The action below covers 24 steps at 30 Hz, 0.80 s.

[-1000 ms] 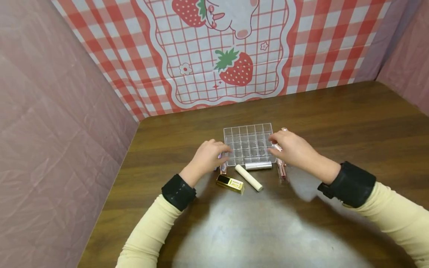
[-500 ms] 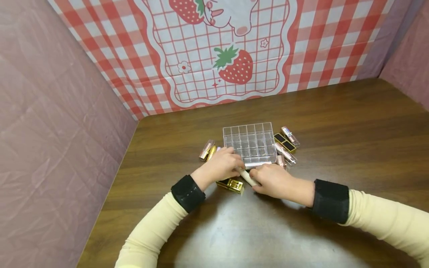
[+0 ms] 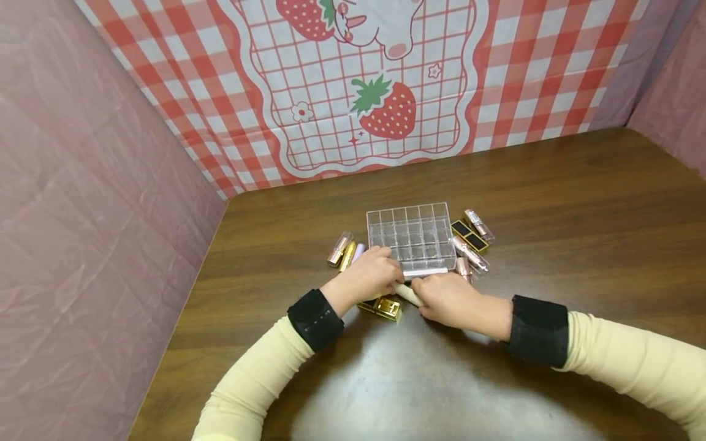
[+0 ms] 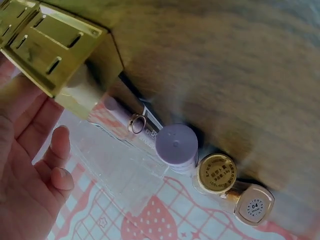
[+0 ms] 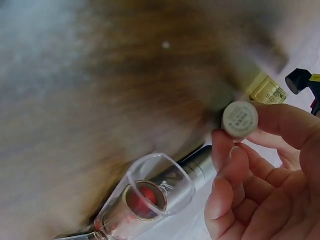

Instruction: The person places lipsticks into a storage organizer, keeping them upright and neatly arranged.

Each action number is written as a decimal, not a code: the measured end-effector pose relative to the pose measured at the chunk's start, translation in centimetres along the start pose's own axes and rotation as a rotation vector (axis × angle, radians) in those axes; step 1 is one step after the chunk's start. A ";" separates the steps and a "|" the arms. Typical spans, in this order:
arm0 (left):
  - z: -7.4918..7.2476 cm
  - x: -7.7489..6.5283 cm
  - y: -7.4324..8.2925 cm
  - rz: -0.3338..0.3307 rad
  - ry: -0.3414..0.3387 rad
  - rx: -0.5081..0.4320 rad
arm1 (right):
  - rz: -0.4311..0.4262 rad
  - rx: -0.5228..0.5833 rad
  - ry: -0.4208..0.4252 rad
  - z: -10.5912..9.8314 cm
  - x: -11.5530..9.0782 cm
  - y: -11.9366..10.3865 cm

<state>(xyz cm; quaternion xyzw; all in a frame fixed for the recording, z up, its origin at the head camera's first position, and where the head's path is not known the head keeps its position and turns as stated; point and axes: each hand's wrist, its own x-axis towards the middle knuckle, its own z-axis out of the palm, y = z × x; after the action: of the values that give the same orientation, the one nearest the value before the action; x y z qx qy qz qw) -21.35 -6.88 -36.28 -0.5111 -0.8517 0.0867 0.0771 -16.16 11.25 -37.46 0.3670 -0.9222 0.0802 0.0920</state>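
A slim cream lipstick tube is between my two hands in the head view, in front of the clear divided organizer. My right hand pinches its near right end; the tube's round labelled base shows between thumb and fingers in the right wrist view. At the far left end, my left hand has its fingertips curled on the tube, partly hiding it. Under the left wrist lies a gold lipstick case, large in the left wrist view. A silver tube lies along the organizer's front edge.
Left of the organizer lie a rose-gold lipstick, a gold tube and a lilac tube. At its right are several lipsticks, including a black-and-gold case and a clear-capped pink one. A checked strawberry cloth hangs behind the wooden table.
Both hands have come from the organizer's sides to the cream lipstick tube and taken hold of its ends. Over the last half second they have hardly moved.
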 end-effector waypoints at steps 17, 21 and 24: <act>-5.0 -1.1 -3.0 -0.154 0.167 -0.215 | 0.117 0.296 -0.017 -7.1 2.9 2.7; -5.8 -1.4 -4.1 -0.247 0.198 -0.272 | 0.101 0.397 0.069 -7.8 4.1 3.5; -6.0 -1.5 -4.7 -0.340 0.223 -0.341 | 0.140 0.476 0.124 -8.1 5.1 4.2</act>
<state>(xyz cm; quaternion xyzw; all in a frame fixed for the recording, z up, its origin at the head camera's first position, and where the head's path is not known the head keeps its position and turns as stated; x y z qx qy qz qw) -23.35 -10.02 -29.41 -0.3729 -0.9137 -0.1290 0.0969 -21.77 12.61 -28.75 0.3079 -0.8931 0.3236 0.0537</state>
